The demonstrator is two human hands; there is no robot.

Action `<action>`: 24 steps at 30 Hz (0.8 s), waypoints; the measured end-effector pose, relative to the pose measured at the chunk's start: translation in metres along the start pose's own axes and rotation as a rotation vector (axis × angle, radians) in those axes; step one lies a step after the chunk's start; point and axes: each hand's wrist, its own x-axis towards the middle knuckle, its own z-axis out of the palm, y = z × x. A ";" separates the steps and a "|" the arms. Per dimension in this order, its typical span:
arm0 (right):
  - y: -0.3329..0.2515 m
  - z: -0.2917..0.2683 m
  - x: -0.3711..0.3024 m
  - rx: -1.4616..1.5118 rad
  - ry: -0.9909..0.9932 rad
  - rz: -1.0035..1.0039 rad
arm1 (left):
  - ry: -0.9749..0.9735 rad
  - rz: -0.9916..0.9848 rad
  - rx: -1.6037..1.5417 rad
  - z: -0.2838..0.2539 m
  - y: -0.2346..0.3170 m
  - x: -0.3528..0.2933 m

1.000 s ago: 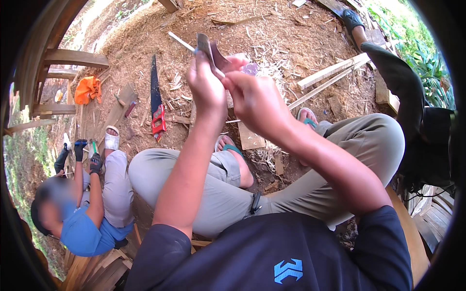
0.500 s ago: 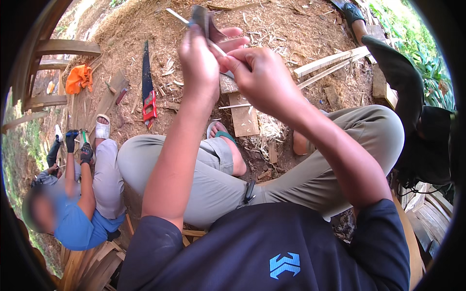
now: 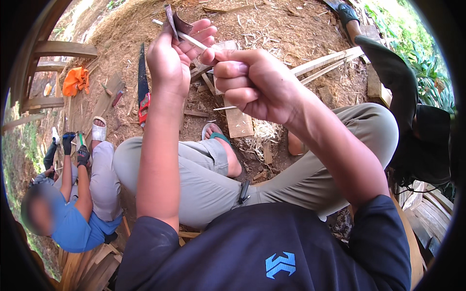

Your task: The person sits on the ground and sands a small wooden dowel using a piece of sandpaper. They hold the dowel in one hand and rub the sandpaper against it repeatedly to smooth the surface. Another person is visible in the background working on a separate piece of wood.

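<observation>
A thin, pale wooden stick (image 3: 192, 40) slants between my hands at the top middle. My left hand (image 3: 167, 65) holds a folded piece of brown sandpaper (image 3: 182, 23) about the stick, with the thumb side against it and the other fingers stretched out, palm up. The stick's far end sticks out beyond the sandpaper. My right hand (image 3: 264, 82) pinches the near end between thumb and forefinger, its other fingers curled in. Below the right hand, another thin stick (image 3: 224, 108) lies across a wooden block (image 3: 239, 122) on the ground.
A red-handled saw (image 3: 143, 89) lies to the left of my left forearm. Long wooden strips (image 3: 325, 62) lie at the right. An orange cloth (image 3: 75, 81) is at the far left. A person in blue (image 3: 80, 220) wearing gloves sits at the left. Shavings (image 3: 259, 140) cover the ground.
Both hands have shifted left with the stick and sandpaper. The left hand has moved farther from the right, its palm turned more upward, and more of the stick shows between them.
</observation>
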 end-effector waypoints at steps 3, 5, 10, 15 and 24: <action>0.009 0.003 -0.005 -0.269 0.168 -0.062 | 0.024 -0.025 0.105 0.014 -0.003 -0.014; 0.017 0.005 -0.001 -0.684 0.403 -0.224 | 0.033 -0.066 0.154 0.024 -0.012 -0.026; 0.027 -0.026 0.008 -1.842 0.590 -0.817 | 0.042 -0.026 0.269 0.023 -0.036 -0.023; 0.030 0.002 0.005 -1.525 0.416 -0.626 | 0.183 -0.012 0.184 -0.010 0.006 -0.010; 0.048 -0.020 0.001 -0.216 0.212 0.042 | 0.239 -0.133 -0.083 -0.025 -0.033 -0.031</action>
